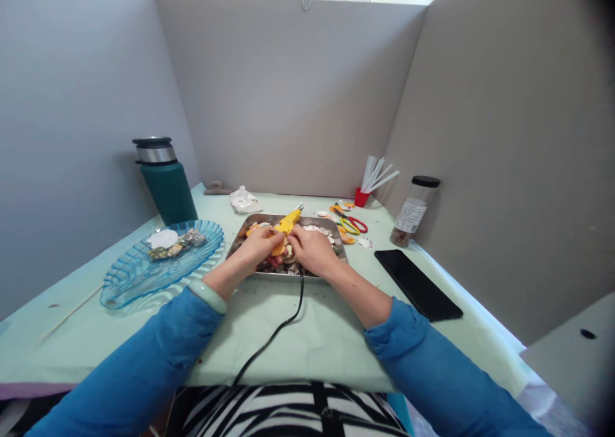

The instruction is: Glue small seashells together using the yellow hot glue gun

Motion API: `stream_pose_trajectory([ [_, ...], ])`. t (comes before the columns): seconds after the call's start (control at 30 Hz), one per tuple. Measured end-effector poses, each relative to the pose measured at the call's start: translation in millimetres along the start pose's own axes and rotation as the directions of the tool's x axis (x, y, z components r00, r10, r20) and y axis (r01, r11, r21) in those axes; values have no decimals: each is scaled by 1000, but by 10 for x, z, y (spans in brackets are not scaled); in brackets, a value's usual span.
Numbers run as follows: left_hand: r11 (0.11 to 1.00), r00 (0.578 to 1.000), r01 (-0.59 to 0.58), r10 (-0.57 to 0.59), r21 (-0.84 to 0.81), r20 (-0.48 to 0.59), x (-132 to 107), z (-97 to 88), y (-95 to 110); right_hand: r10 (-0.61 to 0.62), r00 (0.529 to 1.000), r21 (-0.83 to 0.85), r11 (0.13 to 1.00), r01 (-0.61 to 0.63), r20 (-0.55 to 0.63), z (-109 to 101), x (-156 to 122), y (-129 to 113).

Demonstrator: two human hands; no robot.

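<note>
Over a metal tray [318, 220] of shells [275, 266], a yellow glue gun [289, 222], nozzle pointing away. Right hand [313, 249] closed round its handle. Left hand [256, 245] curled narrow, fingertips touching its body, grip unclear. Black cord [283, 325] trailing nearer from tray. Left of tray, blue dish [125, 289]. Right of tray, scissors [353, 224] and phone [418, 286].

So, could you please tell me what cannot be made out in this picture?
Head view:
Whether the left hand or right hand grips the glue gun: fingers overlap its handle.
Some shells in the tray: covered by the hands.
Label on the jar: too small to read.
Lower end of the cord: hidden below the table edge.
</note>
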State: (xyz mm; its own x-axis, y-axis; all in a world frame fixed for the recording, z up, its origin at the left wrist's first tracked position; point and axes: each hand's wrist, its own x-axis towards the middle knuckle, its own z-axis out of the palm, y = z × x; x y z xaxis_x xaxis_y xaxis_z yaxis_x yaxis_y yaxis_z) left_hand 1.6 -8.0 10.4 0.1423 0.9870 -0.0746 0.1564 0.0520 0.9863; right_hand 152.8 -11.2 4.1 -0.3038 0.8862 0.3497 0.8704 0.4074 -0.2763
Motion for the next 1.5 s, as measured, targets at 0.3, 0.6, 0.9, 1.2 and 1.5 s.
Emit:
stream_pose_trajectory([
  [0.3, 1000, 1000, -8, 8, -3, -1, 7, -8, -10, -9, 1000, -6, 1000, 9, 18, -8, 1, 3],
  [0.6, 1000, 1000, -12, 12, 6, 5, 15, -13, -24, -15, 1000, -10, 1000, 16, 26, -5, 4, -1],
  [0.9, 1000, 1000, -17, 17, -18, -3, 13, -15, -18, -26, 999, -27, 999, 26, 21, 16, 11, 14],
  [1.2, 1000, 1000, -25, 25, 8, -3, 13, -6, -18, -29, 999, -26, 999, 30, 16, 14, 14, 16],
  [1.5, 999, 999, -29, 29, 29, 13, 10, -9, -18, -37, 999, -32, 999, 38, 15, 15, 10, 16],
])
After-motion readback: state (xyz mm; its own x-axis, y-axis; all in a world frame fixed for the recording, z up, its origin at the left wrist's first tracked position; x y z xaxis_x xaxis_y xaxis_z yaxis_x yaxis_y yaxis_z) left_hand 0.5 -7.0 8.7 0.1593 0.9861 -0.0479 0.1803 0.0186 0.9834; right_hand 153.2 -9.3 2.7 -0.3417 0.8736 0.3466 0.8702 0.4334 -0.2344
